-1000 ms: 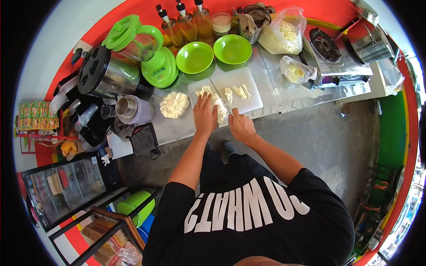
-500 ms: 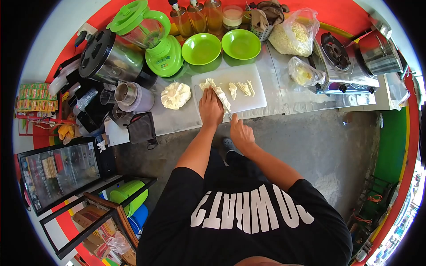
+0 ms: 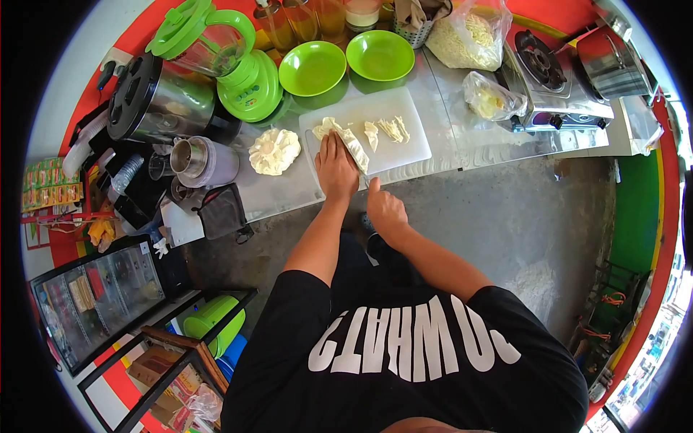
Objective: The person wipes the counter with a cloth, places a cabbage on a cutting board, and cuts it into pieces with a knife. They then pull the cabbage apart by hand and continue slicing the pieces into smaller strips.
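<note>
My left hand [image 3: 337, 172] presses its fingers down on a pale, frilled piece [image 3: 327, 128] that looks like oyster mushroom, on the white cutting board [image 3: 413, 108]. My right hand [image 3: 387, 212] is closed around the handle of a knife [image 3: 356, 153]. Its blade points away from me, right beside my left fingers, with whitish bits along it. Cut pieces lie right of the blade: a small wedge [image 3: 371, 135] and a group of thin strips [image 3: 394, 130]. A whole pale frilled cluster [image 3: 274, 151] sits left of the board.
Two green bowls [image 3: 312, 68] and a green blender [image 3: 249, 86] stand behind the board. Bagged pale shreds [image 3: 473, 36], a smaller bag [image 3: 494, 99] and a gas stove [image 3: 559, 115] are at the right. A metal-topped container [image 3: 206, 160] is left, near the counter's front edge.
The camera view has shifted a little, so the counter items appear higher and further left. The knife still lies beside my left fingers, and both hands keep their hold.
</note>
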The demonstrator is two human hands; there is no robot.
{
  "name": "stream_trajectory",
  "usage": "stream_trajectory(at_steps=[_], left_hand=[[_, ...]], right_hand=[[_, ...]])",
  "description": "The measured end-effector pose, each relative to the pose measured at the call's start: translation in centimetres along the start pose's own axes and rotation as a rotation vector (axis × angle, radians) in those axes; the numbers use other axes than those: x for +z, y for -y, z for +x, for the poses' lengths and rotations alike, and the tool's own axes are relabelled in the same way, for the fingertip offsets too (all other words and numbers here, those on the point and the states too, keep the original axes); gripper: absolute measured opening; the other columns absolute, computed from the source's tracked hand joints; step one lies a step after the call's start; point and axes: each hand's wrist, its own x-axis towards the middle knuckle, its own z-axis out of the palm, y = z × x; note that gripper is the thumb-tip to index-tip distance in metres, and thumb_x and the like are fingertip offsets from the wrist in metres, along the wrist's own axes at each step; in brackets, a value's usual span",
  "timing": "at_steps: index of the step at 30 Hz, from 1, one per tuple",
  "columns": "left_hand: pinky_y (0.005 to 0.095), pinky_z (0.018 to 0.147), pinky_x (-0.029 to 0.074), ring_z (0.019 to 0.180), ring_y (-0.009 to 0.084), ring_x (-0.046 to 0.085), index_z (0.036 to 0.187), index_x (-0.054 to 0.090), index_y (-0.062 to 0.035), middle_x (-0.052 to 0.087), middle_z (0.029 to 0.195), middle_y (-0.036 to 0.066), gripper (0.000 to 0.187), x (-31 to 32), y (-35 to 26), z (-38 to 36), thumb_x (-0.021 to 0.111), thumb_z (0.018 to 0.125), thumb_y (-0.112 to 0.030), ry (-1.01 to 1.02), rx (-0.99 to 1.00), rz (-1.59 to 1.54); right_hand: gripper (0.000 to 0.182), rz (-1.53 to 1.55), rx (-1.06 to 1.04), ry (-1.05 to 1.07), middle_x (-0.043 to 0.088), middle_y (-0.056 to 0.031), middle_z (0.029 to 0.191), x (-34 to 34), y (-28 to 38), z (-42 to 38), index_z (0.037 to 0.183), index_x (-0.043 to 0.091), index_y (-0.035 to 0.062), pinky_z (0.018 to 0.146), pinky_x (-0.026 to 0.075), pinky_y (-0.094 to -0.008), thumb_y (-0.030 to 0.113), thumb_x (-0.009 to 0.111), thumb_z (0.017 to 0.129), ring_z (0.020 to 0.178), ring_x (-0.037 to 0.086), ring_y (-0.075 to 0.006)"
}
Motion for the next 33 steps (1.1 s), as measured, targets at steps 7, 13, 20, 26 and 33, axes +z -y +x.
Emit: stream_trajectory(at_steps=[7, 13, 20, 26, 33], left_hand=[[0.0452, 0.114, 0.035, 0.143, 0.0290, 0.044, 0.142, 0.057, 0.0005, 0.053, 0.153, 0.011, 0.047, 0.5, 0.8, 0.3, 0.051, 0.101, -0.021, -0.078, 0.038, -0.078], [0.0434, 0.109, 0.039, 0.133, 0.0282, 0.051, 0.133, 0.066, -0.0024, 0.060, 0.143, 0.007, 0.041, -0.6, 1.2, 1.0, 0.059, 0.096, -0.020, -0.079, 0.042, -0.103], [0.0415, 0.100, 0.044, 0.122, 0.0261, 0.055, 0.129, 0.068, -0.0030, 0.063, 0.134, 0.003, 0.040, -1.4, 2.1, 1.2, 0.063, 0.094, -0.021, -0.026, 0.129, -0.080], [0.0429, 0.097, 0.046, 0.118, 0.0259, 0.056, 0.128, 0.070, -0.0048, 0.064, 0.131, 0.003, 0.038, -1.1, 2.1, 1.3, 0.064, 0.094, -0.021, -0.092, 0.182, -0.049], [0.0434, 0.105, 0.040, 0.127, 0.0261, 0.052, 0.132, 0.068, -0.0070, 0.062, 0.135, 0.003, 0.041, -1.2, 1.9, 1.0, 0.062, 0.095, -0.024, -0.041, 0.112, -0.069]], right_hand=[[0.023, 0.109, 0.061, 0.057, 0.073, -0.0209, 0.079, -0.5, 1.0, 1.1, 0.119, 0.047, -0.0014, 0.061, 0.062, -0.0428, 0.017, 0.044, 0.105, 0.070, 0.075, -0.0355], [0.029, 0.170, 0.053, 0.079, 0.072, -0.0221, 0.079, -1.4, 0.1, 0.3, 0.123, 0.044, -0.0033, 0.066, 0.061, -0.0497, 0.020, 0.044, 0.106, 0.073, 0.073, -0.0418], [0.030, 0.185, 0.090, 0.175, 0.072, -0.0238, 0.081, -1.5, -0.7, -1.3, 0.123, 0.043, -0.0033, 0.066, 0.060, -0.0522, 0.022, 0.044, 0.106, 0.075, 0.072, -0.0440], [0.022, 0.193, 0.122, 0.137, 0.073, -0.0241, 0.082, -3.2, 1.3, 2.5, 0.119, 0.044, -0.0010, 0.068, 0.061, -0.0488, 0.014, 0.044, 0.103, 0.078, 0.074, -0.0416], [0.023, 0.264, 0.131, 0.176, 0.071, -0.0294, 0.083, -2.6, 1.6, 3.3, 0.118, 0.040, -0.0030, 0.075, 0.058, -0.0569, 0.015, 0.042, 0.105, 0.083, 0.071, -0.0491]])
